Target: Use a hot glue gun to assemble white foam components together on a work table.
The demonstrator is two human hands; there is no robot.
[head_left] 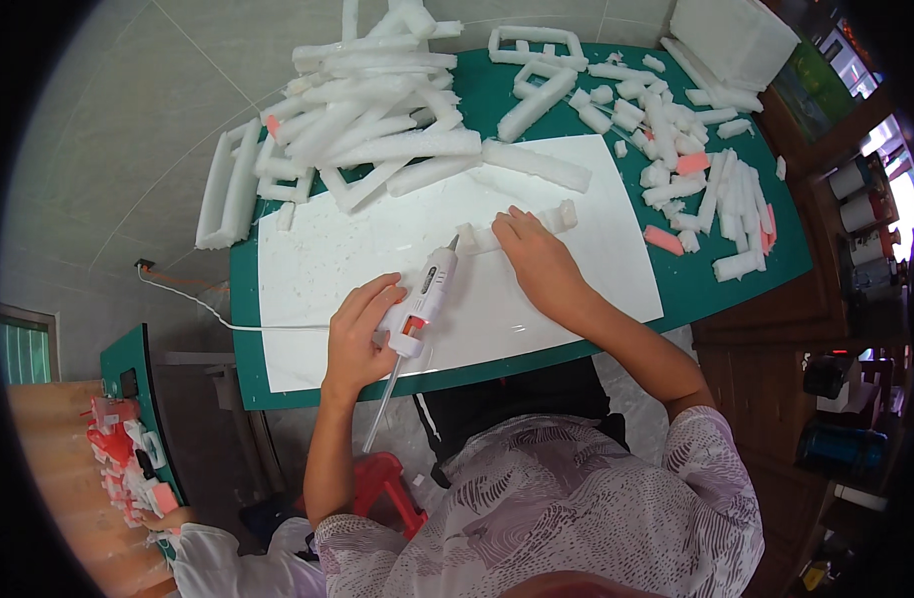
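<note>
My left hand (357, 324) is wrapped round the handle of a white hot glue gun (432, 299), tilted with its nozzle pointing up and away from me. A clear glue stick (380, 409) sticks out of its back end. The nozzle tip meets, or nearly meets, the left end of a white foam strip (485, 239) lying on the white board (557, 309). My right hand (527, 244) has its fingers closed over the middle of that strip, hiding part of it. Small end blocks show at both ends of the strip.
A tall heap of white foam frames (377, 110) stands at the back left of the green table (616, 344). Loose white and pink foam pieces (676, 149) cover the back right. The gun's white cord (268, 327) runs off left. A person's white sleeve (228, 568) shows lower left.
</note>
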